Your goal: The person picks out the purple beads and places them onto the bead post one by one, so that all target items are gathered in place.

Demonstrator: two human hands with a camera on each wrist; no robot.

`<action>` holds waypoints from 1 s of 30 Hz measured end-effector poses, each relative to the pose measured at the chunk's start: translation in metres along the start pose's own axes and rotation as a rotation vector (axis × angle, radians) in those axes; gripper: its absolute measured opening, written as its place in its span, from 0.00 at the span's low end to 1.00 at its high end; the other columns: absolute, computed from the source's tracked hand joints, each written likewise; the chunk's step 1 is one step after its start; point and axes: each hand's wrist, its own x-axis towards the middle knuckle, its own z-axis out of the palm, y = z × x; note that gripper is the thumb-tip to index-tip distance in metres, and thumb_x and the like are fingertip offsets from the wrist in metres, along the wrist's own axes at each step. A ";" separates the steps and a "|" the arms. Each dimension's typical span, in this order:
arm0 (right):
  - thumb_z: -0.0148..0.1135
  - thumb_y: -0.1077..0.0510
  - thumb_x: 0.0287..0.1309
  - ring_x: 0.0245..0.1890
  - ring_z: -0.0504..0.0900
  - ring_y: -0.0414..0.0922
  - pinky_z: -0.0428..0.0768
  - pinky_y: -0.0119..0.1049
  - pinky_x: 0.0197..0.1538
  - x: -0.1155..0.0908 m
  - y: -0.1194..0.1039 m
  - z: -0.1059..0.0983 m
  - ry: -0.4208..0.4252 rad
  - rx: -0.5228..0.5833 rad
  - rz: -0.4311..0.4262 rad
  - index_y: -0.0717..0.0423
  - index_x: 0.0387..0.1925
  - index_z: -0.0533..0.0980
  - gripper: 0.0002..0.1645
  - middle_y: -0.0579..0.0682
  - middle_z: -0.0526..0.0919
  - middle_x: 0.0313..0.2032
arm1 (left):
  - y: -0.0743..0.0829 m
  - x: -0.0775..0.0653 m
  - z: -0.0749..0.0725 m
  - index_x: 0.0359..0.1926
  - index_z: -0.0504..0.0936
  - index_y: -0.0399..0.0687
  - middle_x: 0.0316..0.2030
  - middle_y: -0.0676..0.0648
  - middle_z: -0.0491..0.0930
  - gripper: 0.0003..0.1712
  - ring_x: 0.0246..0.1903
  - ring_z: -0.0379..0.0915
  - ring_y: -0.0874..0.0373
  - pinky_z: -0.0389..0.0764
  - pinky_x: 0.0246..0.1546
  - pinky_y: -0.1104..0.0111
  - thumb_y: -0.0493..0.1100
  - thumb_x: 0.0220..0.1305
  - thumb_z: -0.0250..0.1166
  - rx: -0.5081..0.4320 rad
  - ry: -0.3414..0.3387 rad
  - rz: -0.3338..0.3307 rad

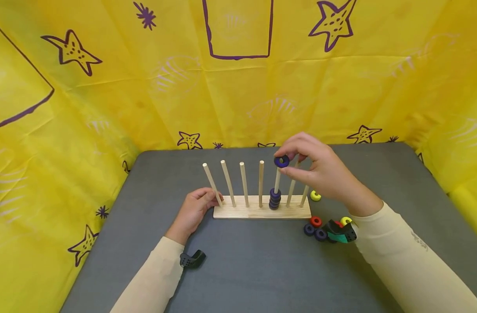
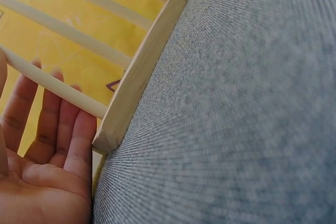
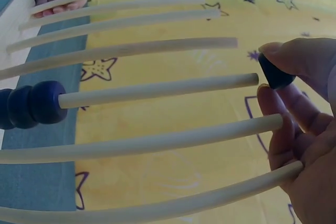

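A wooden peg rack [image 1: 238,212] with a row of upright pegs stands on the table. At its left end my left hand [image 1: 195,209] holds it, thumb and fingers on either side of the leftmost peg [image 2: 63,88]. My right hand [image 1: 320,167] pinches a dark blue ring [image 1: 281,161] between thumb and fingertips. In the right wrist view this ring [image 3: 275,73] is just off the tip of a peg [image 3: 157,89], apart from it. Several blue rings [image 1: 275,199] are stacked low on that same peg. My right hand's lower fingers lie close to the neighbouring peg tips.
Right of the rack lie loose rings: a yellow ring [image 1: 315,196], a red ring [image 1: 315,221], dark blue rings [image 1: 321,235] and more partly behind the right wrist's black camera mount [image 1: 341,231]. A yellow patterned cloth [image 1: 238,100] hangs behind the grey table [image 1: 238,269].
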 end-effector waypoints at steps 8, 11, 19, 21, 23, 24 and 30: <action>0.80 0.75 0.57 0.45 0.78 0.42 0.78 0.35 0.47 -0.001 0.001 0.003 -0.011 -0.026 0.019 0.53 0.51 0.87 0.24 0.43 0.83 0.50 | -0.001 0.001 -0.001 0.51 0.78 0.13 0.45 0.40 0.88 0.21 0.47 0.85 0.53 0.85 0.53 0.63 0.37 0.85 0.60 0.005 -0.004 0.001; 0.80 0.75 0.56 0.45 0.78 0.42 0.78 0.35 0.47 -0.001 0.002 0.004 -0.009 -0.036 0.020 0.54 0.51 0.87 0.23 0.43 0.83 0.50 | 0.000 0.000 -0.001 0.52 0.79 0.14 0.45 0.41 0.88 0.21 0.47 0.85 0.53 0.85 0.53 0.63 0.38 0.85 0.60 0.009 0.001 -0.001; 0.81 0.73 0.57 0.44 0.78 0.41 0.79 0.33 0.46 0.000 0.002 0.005 0.007 -0.056 0.027 0.55 0.51 0.87 0.22 0.44 0.83 0.49 | -0.001 0.001 -0.001 0.52 0.78 0.13 0.45 0.41 0.88 0.23 0.48 0.85 0.53 0.85 0.52 0.62 0.39 0.84 0.60 -0.003 0.002 -0.002; 0.81 0.73 0.57 0.44 0.79 0.41 0.79 0.33 0.46 0.000 0.002 0.006 0.015 -0.061 0.024 0.55 0.51 0.87 0.22 0.44 0.83 0.48 | -0.001 0.001 -0.001 0.52 0.78 0.13 0.46 0.40 0.88 0.23 0.48 0.85 0.53 0.85 0.52 0.62 0.40 0.84 0.61 -0.003 0.001 -0.002; 0.81 0.73 0.57 0.43 0.79 0.41 0.79 0.32 0.46 0.000 0.003 0.006 0.022 -0.065 0.020 0.55 0.50 0.87 0.22 0.44 0.83 0.47 | -0.001 0.001 -0.001 0.52 0.78 0.13 0.46 0.40 0.88 0.23 0.48 0.85 0.53 0.85 0.52 0.62 0.40 0.84 0.61 -0.002 0.002 -0.002; 0.81 0.73 0.57 0.43 0.79 0.41 0.80 0.32 0.45 0.000 0.003 0.006 0.026 -0.065 0.020 0.55 0.50 0.87 0.22 0.44 0.84 0.47 | -0.001 0.000 -0.001 0.52 0.78 0.13 0.46 0.40 0.88 0.23 0.48 0.85 0.53 0.85 0.52 0.62 0.40 0.84 0.61 -0.003 0.001 -0.002; 0.83 0.71 0.56 0.42 0.81 0.46 0.79 0.31 0.45 -0.001 0.003 0.006 0.038 -0.074 0.038 0.55 0.50 0.87 0.21 0.43 0.84 0.45 | -0.002 0.001 -0.001 0.52 0.78 0.13 0.45 0.43 0.88 0.23 0.48 0.85 0.52 0.85 0.53 0.62 0.40 0.84 0.61 0.003 -0.005 -0.004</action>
